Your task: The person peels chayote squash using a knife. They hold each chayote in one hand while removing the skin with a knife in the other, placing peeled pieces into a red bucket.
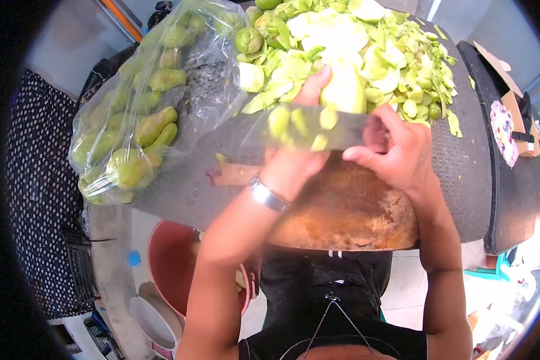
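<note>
My left hand, with a silver band at the wrist, is closed around a peeled, pale green chayote. The knife's blade partly covers its fingers. In my right hand is the handle of a broad-bladed knife. The blade, blurred by motion, lies across in front of the chayote, and several green slices cling to it. Beyond both hands rises a large heap of green peelings and slices. Below them sits a worn brown wooden board at the table's near edge.
A clear plastic bag of unpeeled chayotes lies on the left of the dark table. By my left forearm is a flat wooden piece. Below stand a red bucket and a white one. An opened cardboard box is at right.
</note>
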Demonstrator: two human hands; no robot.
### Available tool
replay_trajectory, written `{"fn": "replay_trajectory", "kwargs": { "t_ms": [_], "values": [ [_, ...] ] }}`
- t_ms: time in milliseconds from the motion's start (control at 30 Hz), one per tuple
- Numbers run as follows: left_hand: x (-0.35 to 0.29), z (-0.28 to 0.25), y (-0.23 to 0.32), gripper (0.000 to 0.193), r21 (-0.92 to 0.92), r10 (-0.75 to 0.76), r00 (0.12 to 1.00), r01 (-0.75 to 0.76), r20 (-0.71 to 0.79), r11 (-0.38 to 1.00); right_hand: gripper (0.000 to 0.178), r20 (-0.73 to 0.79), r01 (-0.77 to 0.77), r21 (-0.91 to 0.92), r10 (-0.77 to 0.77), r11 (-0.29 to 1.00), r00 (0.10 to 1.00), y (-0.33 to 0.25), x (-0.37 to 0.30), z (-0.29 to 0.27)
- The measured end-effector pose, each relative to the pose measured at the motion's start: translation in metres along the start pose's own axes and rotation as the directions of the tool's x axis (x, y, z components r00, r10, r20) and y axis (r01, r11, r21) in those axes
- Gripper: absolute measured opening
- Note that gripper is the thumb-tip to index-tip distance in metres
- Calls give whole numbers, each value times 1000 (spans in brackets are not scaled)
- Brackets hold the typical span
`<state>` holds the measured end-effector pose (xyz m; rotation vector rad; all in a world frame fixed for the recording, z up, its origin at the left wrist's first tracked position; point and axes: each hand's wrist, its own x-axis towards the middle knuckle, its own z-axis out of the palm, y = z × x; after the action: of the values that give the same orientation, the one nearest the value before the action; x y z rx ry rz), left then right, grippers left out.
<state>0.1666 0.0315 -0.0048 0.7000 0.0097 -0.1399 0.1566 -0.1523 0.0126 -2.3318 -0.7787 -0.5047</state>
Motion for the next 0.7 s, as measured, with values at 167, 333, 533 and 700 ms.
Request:
{"fn": "replay_trajectory", "kwargs": {
  "t_ms": [167,333,533,700],
  "values": [
    [-2,0,4,51,-34,-93,995,92,-33,995,64,1,-19,37,19,999,1000,2,-4,7],
    [1,1,9,52,-44,-9,997,6,-71,999,64,-49,24,13,-23,1000,999,10,-2,8],
    [1,-1,9,54,-28,-30,995,28,-90,999,61,-58,5,21,-3,1000,998,6,-3,4],
    [-11,11,8,52,157,-31,999,37,-42,987,58,-48,-289,191,303,938,952,32,6,-8]
  ]
}}
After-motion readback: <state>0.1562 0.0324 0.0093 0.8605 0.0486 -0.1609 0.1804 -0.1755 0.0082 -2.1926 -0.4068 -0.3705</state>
